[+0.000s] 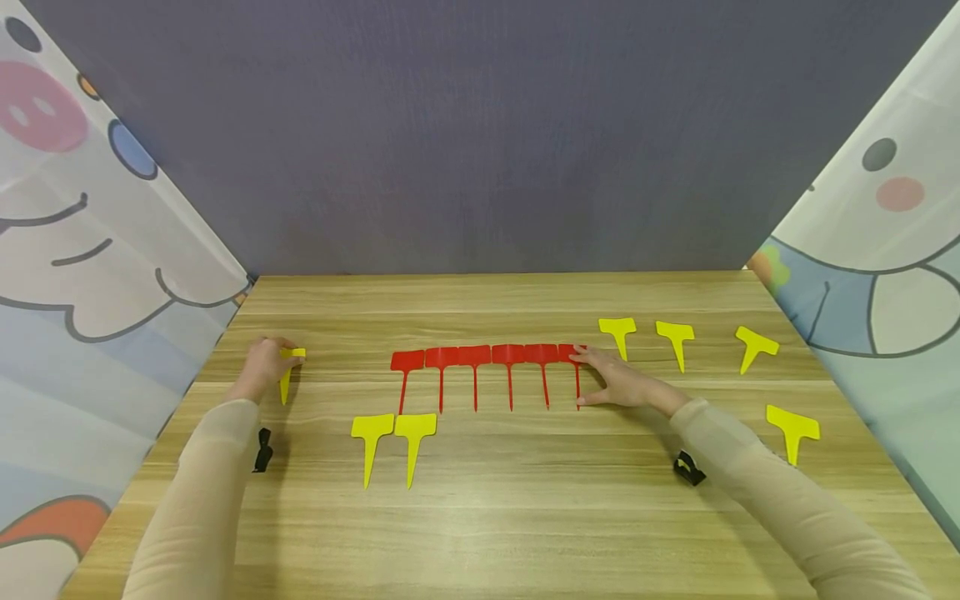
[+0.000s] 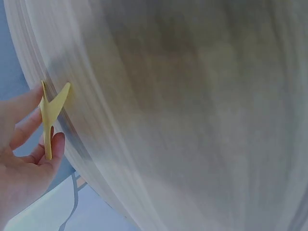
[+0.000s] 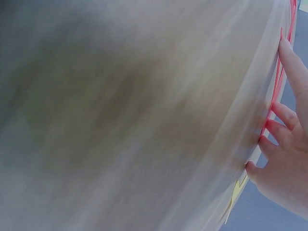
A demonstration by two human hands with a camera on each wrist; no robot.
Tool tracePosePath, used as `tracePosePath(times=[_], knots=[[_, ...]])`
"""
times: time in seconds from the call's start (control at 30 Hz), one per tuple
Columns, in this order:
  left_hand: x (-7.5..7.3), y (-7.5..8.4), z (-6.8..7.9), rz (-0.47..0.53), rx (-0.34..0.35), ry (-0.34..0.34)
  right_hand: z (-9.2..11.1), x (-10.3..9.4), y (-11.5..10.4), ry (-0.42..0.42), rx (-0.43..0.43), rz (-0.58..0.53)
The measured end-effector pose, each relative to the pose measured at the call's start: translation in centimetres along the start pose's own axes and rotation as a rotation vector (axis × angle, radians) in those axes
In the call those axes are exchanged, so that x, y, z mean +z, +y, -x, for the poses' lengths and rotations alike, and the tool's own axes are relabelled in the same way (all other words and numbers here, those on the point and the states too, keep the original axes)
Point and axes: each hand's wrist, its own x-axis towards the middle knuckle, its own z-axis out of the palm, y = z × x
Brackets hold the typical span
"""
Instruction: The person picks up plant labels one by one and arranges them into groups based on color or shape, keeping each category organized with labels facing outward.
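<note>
At the left side of the table my left hand [image 1: 262, 367] pinches a yellow T-shaped plant label [image 1: 286, 385] by its head. In the left wrist view that yellow label [image 2: 55, 107] is held between thumb and fingers, its stake pointing away from the hand. Several red T-shaped plant labels [image 1: 474, 357] lie in a row at the middle, heads side by side, stakes toward me. My right hand [image 1: 626, 385] spreads its fingers over the row's rightmost red label [image 1: 577, 379], fingertips at its head and thumb by its stake tip.
Two yellow labels [image 1: 372, 427] lie side by side in front of the red row. Several more yellow labels [image 1: 677, 332] lie scattered at the right. The wooden table [image 1: 480, 533] meets a dark grey panel [image 1: 480, 142] at the back. Cartoon-printed curtains [image 1: 135, 250] flank it.
</note>
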Motion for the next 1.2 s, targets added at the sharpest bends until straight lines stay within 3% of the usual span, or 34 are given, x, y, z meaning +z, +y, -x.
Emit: tracePosePath(times=[0.33,0.73,0.97,1.2], knots=[[0.3,-0.2,0.0,0.013,0.043,0.023,-0.1,0.0,0.1,0.003,0.0,-0.005],[-0.4,0.2,0.2,0.186,-0.028,-0.013,0.0,0.0,-0.1,0.01,0.001,-0.007],[-0.8,1.4,0.6,0.26,-0.009,-0.002,0.0,-0.1,-0.1,0.003,0.006,-0.007],[-1.0,2.9,0.8,0.414,-0.019,-0.042,-0.1,0.0,-0.1,-0.002,0.008,-0.003]])
